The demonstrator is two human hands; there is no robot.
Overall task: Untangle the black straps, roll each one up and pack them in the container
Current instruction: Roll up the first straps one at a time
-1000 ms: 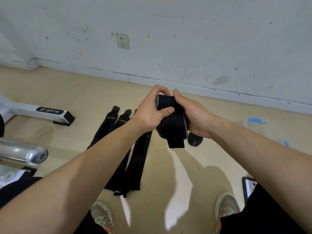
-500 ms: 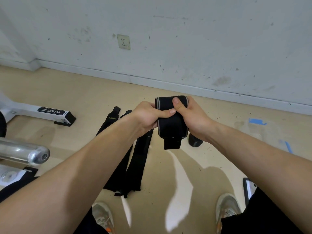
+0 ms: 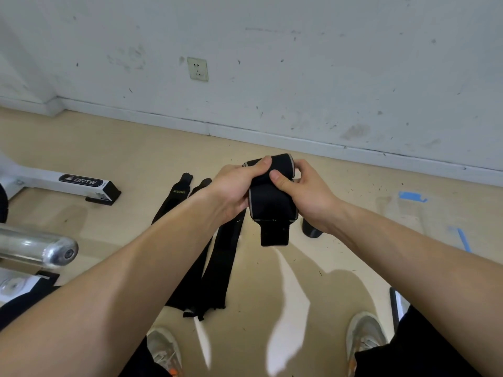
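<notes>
I have a black strap (image 3: 272,205) up in front of me above the floor, mostly wound into a fat roll, with a short flat tail (image 3: 274,235) hanging from its lower edge. My left hand (image 3: 234,191) is clenched round the roll's left side, thumb laid over the top. My right hand (image 3: 309,198) grips the right side, thumb pressed on the front and fingers curled behind.

Below and to the left, the other straps (image 3: 221,257) lie side by side on the tan floor (image 3: 272,295), their far tips pointing toward the wall (image 3: 299,63). My left forearm crosses over them and hides their middle. A small dark object (image 3: 311,232) sits on the floor just under my right wrist, half covered by it; I cannot tell what it is.

A white machine foot (image 3: 81,183) and a shiny metal bar (image 3: 38,248) are off to the left, well apart from the straps. A wall socket (image 3: 198,69) sits above the skirting. Blue tape (image 3: 411,195) marks the floor on the right, with a faint see-through shape (image 3: 402,213) beside it that I cannot make out. My shoes (image 3: 364,338) show at the bottom.
</notes>
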